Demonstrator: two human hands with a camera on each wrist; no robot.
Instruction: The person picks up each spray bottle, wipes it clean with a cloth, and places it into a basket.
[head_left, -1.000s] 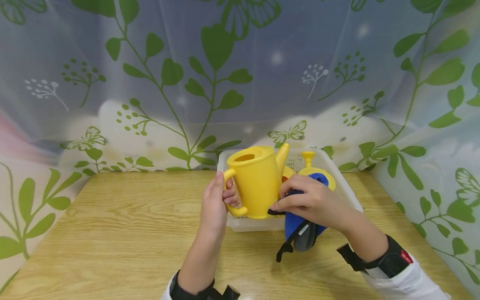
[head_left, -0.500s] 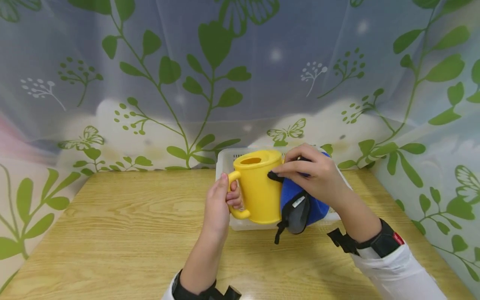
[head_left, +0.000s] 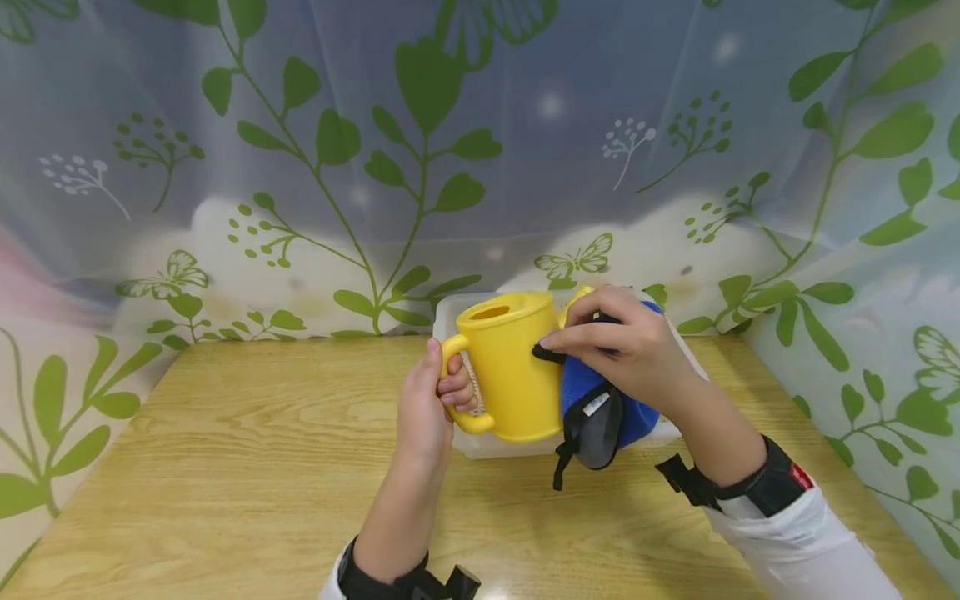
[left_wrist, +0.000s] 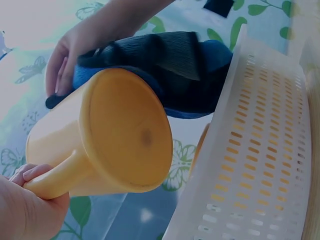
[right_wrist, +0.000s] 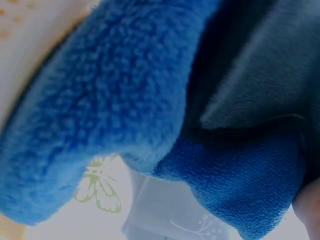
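Note:
My left hand [head_left: 429,408] grips the handle of a yellow watering can [head_left: 517,379], its fingers curled through the loop. The can is held up over the basket's near side, and in the left wrist view its round base [left_wrist: 127,130] faces the camera. Beside it, my right hand [head_left: 641,350] pinches a black edge of a soft blue fleece item [head_left: 579,383] with grey panels, black trim and a white tag. This item hangs down against the can's right side and hides most of the spout. Blue pile [right_wrist: 115,80] fills much of the right wrist view.
A white perforated plastic basket [left_wrist: 265,125] stands behind and below both held things, near the back of the wooden table [head_left: 262,467]. Through its slots, yellow shows in the left wrist view. A leaf-patterned curtain [head_left: 315,208] rises along the table's back and sides.
My right hand has lifted the blue fleece item up and away from me, now covering the yellow things in the basket. The watering can shifted right, then back left, still in my left hand.

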